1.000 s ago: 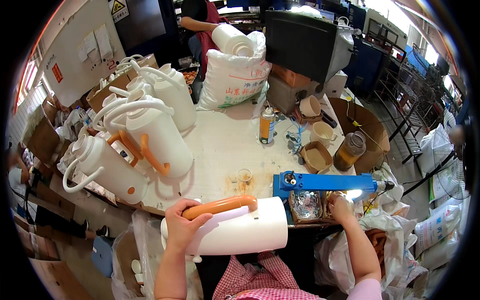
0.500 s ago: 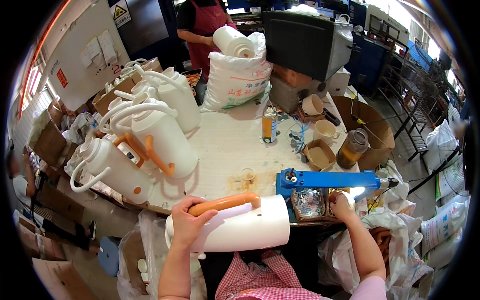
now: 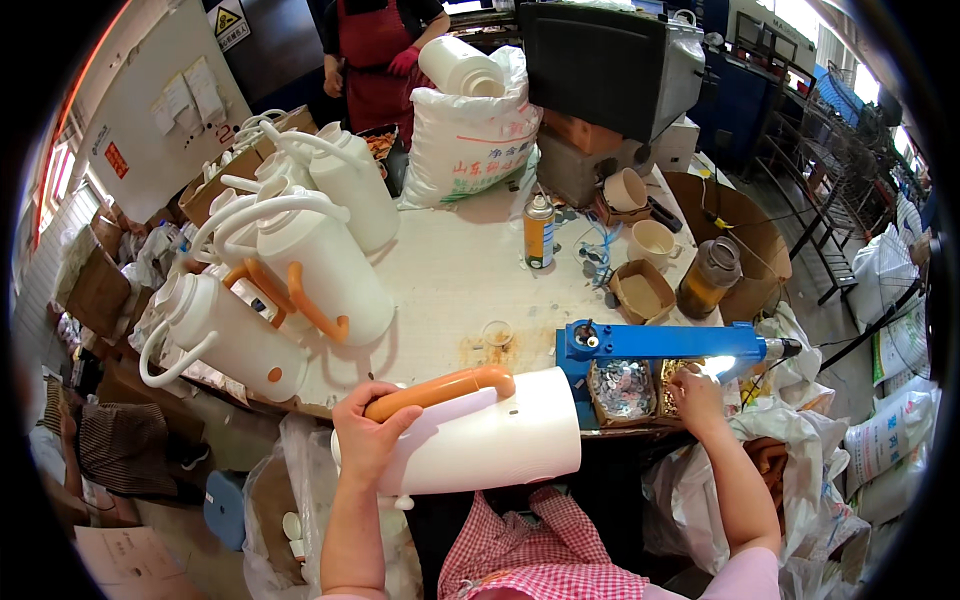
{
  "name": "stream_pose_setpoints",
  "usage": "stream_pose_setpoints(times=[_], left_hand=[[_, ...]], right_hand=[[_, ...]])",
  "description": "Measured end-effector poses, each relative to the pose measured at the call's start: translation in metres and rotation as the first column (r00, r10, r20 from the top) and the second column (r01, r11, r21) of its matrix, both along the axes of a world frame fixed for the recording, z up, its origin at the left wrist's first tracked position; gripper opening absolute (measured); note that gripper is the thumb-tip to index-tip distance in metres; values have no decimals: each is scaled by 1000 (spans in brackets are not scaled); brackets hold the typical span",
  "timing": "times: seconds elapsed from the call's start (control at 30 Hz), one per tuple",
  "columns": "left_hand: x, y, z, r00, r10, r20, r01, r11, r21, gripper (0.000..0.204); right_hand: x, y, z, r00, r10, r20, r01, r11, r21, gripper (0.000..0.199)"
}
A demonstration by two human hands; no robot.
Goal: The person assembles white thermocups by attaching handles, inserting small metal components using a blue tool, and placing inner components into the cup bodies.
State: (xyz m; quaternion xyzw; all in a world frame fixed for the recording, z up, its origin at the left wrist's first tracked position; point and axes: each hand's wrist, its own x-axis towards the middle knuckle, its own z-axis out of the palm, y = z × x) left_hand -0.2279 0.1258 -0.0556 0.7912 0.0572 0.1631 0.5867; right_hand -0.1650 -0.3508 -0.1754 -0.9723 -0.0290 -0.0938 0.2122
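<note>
My left hand (image 3: 368, 436) is closed round the orange handle (image 3: 440, 391) of a white kettle body (image 3: 490, 440), which lies on its side at the table's front edge. Its base points right and the spout end lies under my left forearm. My right hand (image 3: 697, 395) reaches into a small box of brass-coloured fasteners (image 3: 666, 392), fingertips pinched together; whatever they hold is too small to make out. Beside it is a box of silvery metal pieces (image 3: 622, 388). Just behind both boxes runs a blue metal tool arm (image 3: 660, 342), with a bright light near its right end.
Several white kettles (image 3: 325, 270) stand at left. Further back are a spray can (image 3: 539, 232), an open cardboard box (image 3: 642, 291), a jar of amber liquid (image 3: 709, 277) and a white sack (image 3: 470, 145). A person in a red apron (image 3: 375, 45) stands behind the table. Plastic bags hang below.
My right hand has shifted slightly within the fastener box. The kettle stays in my left hand. The person across the table has drawn both hands back from the white vessel on the sack.
</note>
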Motion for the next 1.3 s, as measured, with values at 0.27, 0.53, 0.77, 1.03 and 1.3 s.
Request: stream_pose_setpoints(times=[0.27,0.53,0.77,1.03,1.3], left_hand=[[-7,16,-7,994,111,18,-112,991,78,28],[0,8,-11,995,19,94,-25,997,72,32],[-7,24,-19,997,60,54,-59,998,-19,35],[-5,28,-23,998,29,57,-27,999,-27,39],[-5,33,-26,998,17,67,-16,1000,-14,45]], right_hand=[[-26,35,78,994,68,-87,5,759,651,9],[54,119,110,965,123,230,-261,500,826,12],[68,131,89,954,278,115,-224,400,888,13],[71,130,89,946,300,125,-237,374,897,14],[71,135,91,946,288,145,-252,380,890,13]])
